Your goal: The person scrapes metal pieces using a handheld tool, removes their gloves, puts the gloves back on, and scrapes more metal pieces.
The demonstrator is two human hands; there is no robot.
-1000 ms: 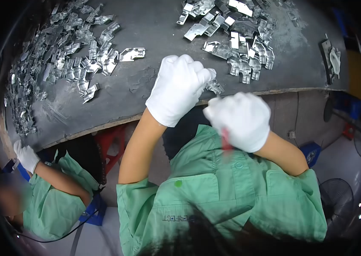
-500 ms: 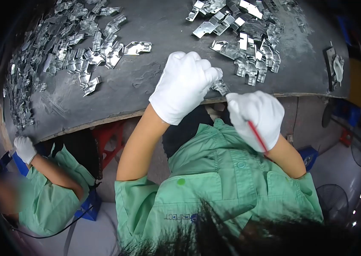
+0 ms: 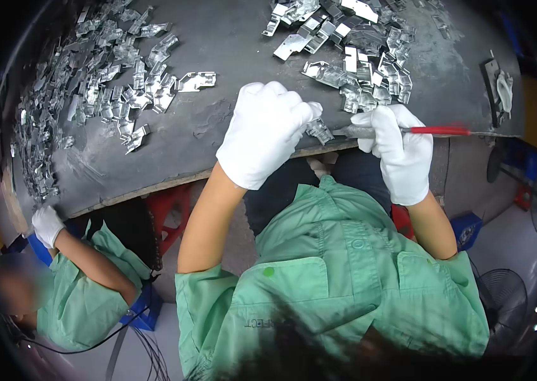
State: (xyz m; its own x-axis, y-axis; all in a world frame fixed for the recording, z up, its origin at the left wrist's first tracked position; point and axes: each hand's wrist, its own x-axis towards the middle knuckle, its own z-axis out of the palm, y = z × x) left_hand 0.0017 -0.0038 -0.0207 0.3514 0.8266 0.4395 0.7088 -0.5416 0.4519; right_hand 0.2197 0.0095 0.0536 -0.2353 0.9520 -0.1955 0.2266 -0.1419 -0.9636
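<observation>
My left hand (image 3: 265, 133), in a white glove, is closed on a small metal part (image 3: 320, 131) near the table's front edge. The part pokes out to the right of the fingertips. To its right, my right hand (image 3: 402, 149), also gloved, grips a thin tool with a red section (image 3: 438, 130). The tool lies roughly level, with its grey tip pointing left, close to the metal part; whether they touch is hard to tell.
Loose metal parts cover the dark table (image 3: 230, 38) at the left (image 3: 100, 82) and at the upper right (image 3: 370, 54). A dark strip with white cloth (image 3: 503, 92) lies far right. A co-worker's gloved hand (image 3: 46, 226) is at lower left; a fan (image 3: 502, 293) stands lower right.
My right hand has turned and moved up beside the metal part, and the red tool has swung from steeply slanted to nearly level. My left hand keeps its hold on the part.
</observation>
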